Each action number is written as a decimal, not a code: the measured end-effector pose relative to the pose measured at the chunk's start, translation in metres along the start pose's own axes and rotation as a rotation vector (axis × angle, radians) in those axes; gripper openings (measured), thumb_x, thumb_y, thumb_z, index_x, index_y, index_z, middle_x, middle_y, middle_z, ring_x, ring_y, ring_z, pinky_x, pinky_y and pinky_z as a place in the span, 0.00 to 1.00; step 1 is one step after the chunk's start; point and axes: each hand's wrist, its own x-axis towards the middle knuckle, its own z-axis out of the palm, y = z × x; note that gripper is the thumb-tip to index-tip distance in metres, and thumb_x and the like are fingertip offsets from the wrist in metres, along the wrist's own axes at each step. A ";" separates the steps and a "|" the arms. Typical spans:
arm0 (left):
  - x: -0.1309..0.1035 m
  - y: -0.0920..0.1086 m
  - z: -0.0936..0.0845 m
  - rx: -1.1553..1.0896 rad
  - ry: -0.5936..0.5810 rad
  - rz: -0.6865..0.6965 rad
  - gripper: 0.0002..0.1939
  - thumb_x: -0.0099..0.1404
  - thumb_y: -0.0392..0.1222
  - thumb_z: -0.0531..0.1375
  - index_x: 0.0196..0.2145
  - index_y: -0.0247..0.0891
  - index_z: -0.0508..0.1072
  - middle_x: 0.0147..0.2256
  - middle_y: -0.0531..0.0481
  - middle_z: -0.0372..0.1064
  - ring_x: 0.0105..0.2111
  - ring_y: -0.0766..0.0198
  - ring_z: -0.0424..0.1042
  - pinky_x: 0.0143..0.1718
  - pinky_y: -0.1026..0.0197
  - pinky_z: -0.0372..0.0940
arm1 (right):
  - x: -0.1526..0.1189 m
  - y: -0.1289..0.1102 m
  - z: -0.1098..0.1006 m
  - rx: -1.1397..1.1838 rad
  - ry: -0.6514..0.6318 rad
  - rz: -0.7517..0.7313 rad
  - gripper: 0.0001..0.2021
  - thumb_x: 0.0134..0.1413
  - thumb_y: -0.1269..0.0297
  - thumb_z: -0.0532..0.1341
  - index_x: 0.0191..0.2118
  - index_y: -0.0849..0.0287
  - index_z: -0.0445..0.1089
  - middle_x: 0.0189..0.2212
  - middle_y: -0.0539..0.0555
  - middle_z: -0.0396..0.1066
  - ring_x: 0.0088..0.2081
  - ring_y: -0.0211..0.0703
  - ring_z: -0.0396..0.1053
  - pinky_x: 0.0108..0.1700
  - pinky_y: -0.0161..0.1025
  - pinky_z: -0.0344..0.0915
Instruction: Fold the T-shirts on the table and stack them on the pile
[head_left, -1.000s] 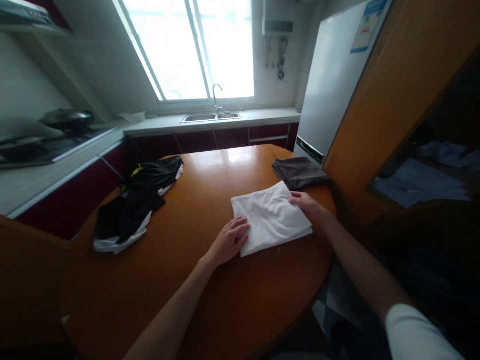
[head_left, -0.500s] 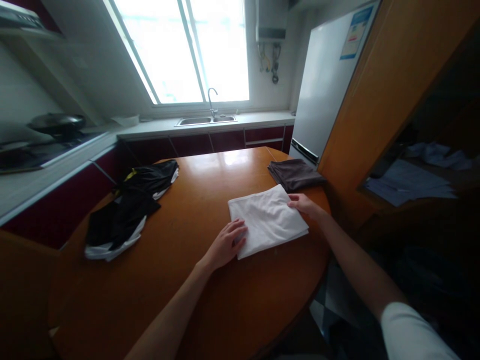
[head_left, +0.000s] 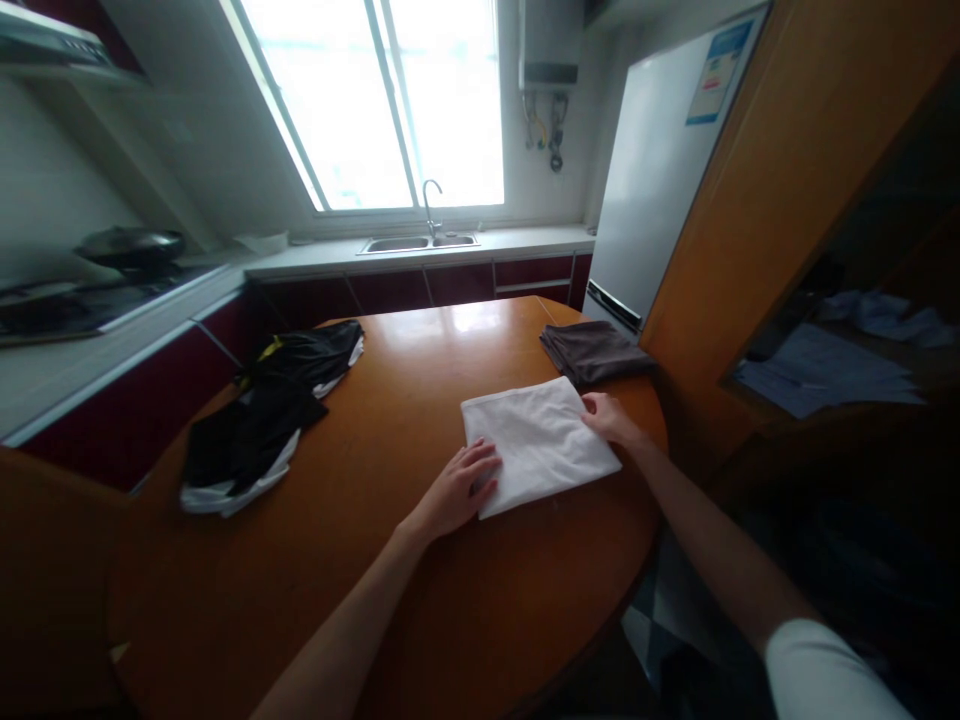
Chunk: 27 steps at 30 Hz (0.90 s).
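Note:
A folded white garment (head_left: 536,440) lies on the wooden table (head_left: 405,400), its top lightly wrinkled. My left hand (head_left: 456,490) rests on its left edge, fingers stretched out over the fabric and thumb apart. At the opposite edge, my right hand (head_left: 609,418) has its fingers and thumb closed on the cloth's border; the exact grip is partly hidden. Just beyond my right hand sits a folded dark grey garment (head_left: 596,350). A loose heap of black clothing (head_left: 259,425) with white and yellow parts lies at the table's left side.
Behind the table runs a counter (head_left: 315,258) with a double sink (head_left: 397,244) and faucet. A fridge (head_left: 660,170) stands at the back right, beside a wooden cabinet holding papers (head_left: 817,365). A pan (head_left: 131,245) sits on the stove at left.
The view has shifted slightly, so the whole scene sits a little further right and down. Both hands stay at the white garment's edges, with the right fingers slightly more curled.

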 end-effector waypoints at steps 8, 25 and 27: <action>0.002 0.005 -0.003 0.011 -0.002 -0.010 0.18 0.73 0.47 0.55 0.56 0.42 0.74 0.64 0.42 0.63 0.68 0.49 0.55 0.68 0.39 0.52 | 0.004 -0.045 0.053 -0.657 0.108 -0.269 0.27 0.70 0.60 0.48 0.69 0.66 0.55 0.70 0.64 0.52 0.70 0.53 0.48 0.69 0.49 0.46; 0.095 -0.010 0.002 0.303 0.101 -0.270 0.26 0.75 0.47 0.48 0.67 0.40 0.62 0.69 0.42 0.52 0.70 0.52 0.48 0.69 0.41 0.45 | 0.032 -0.002 0.068 -0.646 -0.052 -0.129 0.34 0.71 0.48 0.41 0.73 0.63 0.44 0.74 0.60 0.38 0.73 0.50 0.36 0.71 0.54 0.41; 0.105 -0.019 0.004 0.351 0.010 -0.367 0.28 0.76 0.51 0.46 0.69 0.41 0.58 0.71 0.42 0.46 0.72 0.49 0.42 0.69 0.37 0.42 | 0.032 -0.001 0.068 -0.652 -0.047 -0.129 0.33 0.70 0.49 0.41 0.73 0.62 0.45 0.74 0.60 0.39 0.73 0.50 0.37 0.71 0.53 0.42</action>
